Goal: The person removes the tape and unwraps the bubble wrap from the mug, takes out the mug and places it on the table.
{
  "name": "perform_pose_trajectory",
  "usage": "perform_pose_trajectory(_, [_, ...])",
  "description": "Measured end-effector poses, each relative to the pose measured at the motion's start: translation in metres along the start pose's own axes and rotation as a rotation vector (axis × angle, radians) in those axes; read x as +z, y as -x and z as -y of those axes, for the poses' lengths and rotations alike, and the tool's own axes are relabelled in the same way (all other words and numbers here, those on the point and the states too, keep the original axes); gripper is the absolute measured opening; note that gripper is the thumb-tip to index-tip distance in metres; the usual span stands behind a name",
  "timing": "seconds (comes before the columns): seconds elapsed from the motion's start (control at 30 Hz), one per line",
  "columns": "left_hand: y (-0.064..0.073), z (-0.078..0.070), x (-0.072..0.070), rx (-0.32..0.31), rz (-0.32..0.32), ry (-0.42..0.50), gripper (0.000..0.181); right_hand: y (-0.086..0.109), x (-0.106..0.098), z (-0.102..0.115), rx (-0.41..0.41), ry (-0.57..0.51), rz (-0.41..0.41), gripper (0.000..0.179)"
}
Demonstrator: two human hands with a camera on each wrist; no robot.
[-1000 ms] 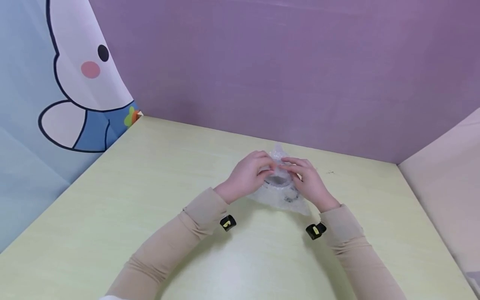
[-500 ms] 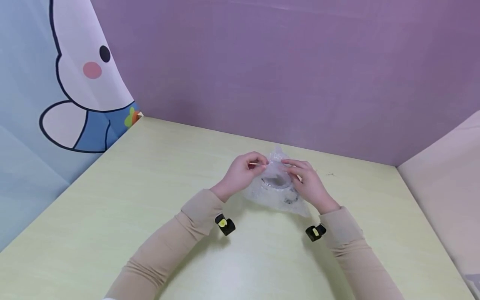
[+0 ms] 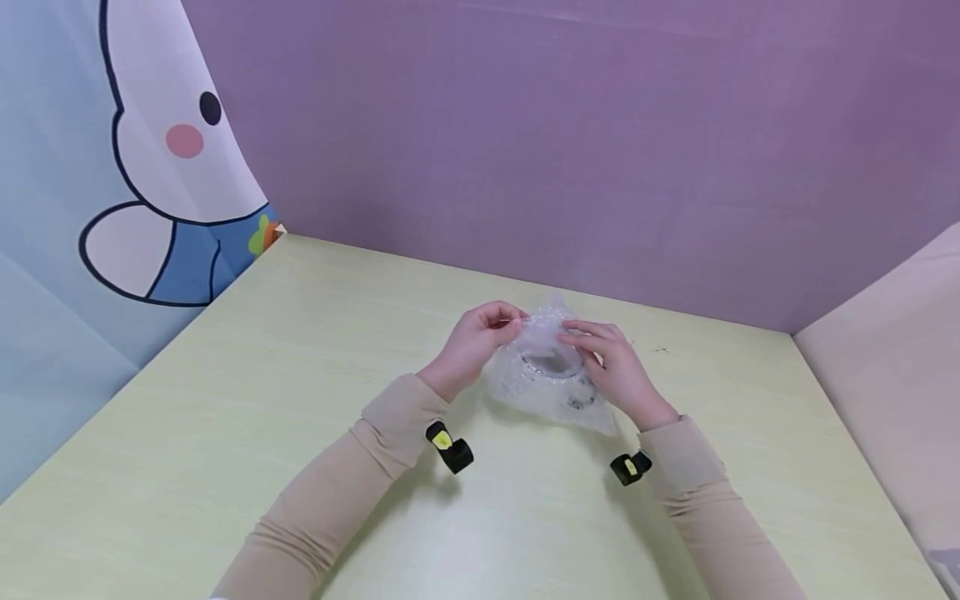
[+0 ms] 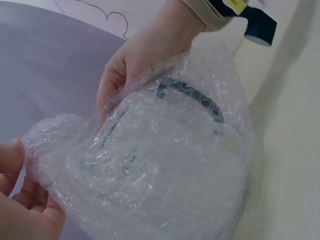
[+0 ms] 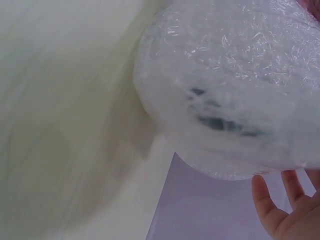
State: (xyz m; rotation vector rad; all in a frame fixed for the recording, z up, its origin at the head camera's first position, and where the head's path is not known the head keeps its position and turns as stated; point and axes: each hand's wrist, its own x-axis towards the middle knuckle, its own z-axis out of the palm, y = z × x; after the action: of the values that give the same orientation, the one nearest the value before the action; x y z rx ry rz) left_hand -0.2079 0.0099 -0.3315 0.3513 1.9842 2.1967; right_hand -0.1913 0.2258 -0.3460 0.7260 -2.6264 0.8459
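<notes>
A translucent bubble wrap bag stands on the table around a cup-like thing with a round rim. Dark markings show through the bubble wrap in the left wrist view; the wrap blurs what they are. My left hand pinches the wrap's upper left edge between thumb and fingers. On the other side, my right hand holds the wrapped thing near its top, fingers reaching over the wrap and thumb lower. Fingertips of that hand touch the wrap in the right wrist view.
The pale yellow table spreads around the wrapped thing. Behind it rises a purple backdrop, close to the bag. A cartoon-printed cloth hangs on the left, and a pale wall borders the right. A small dark mark lies on the table.
My left hand has moved left, away from the right hand, drawing the wrap's upper edge outward and uncovering more of the rim. The right hand has stayed nearly still.
</notes>
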Motion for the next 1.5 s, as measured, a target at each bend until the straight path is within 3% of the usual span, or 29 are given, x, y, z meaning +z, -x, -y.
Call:
perform_pose_trajectory(0.33, [-0.001,0.000,0.001,0.013,0.015,-0.060,0.006,0.003,-0.002,0.003,0.063,-0.071,0.055,0.026])
perform_pose_trajectory(0.53, [-0.002,0.003,0.000,0.158,0.033,-0.289,0.008,0.003,0.000,0.007,0.049,-0.035,0.034,0.033])
perform_pose_trajectory(0.63, [-0.002,0.002,-0.001,0.206,0.032,-0.349,0.008,0.002,0.001,0.007,0.042,-0.017,0.019,0.032])
perform_pose_trajectory(0.9, [0.000,0.003,-0.005,0.190,0.015,-0.292,0.006,0.003,0.005,0.005,0.024,0.005,-0.030,0.023])
perform_pose_trajectory(1.2, [-0.002,0.009,-0.013,0.100,0.039,-0.178,0.004,0.002,0.007,0.006,0.038,0.008,-0.040,0.023])
perform_pose_trajectory(1.3, [0.000,0.005,-0.012,0.164,0.090,-0.303,0.004,0.002,0.007,0.005,0.038,0.010,-0.042,0.022])
perform_pose_trajectory(1.5, [0.005,-0.012,0.001,0.449,0.166,-0.873,0.030,0.002,0.008,0.005,0.009,0.040,-0.069,0.015])
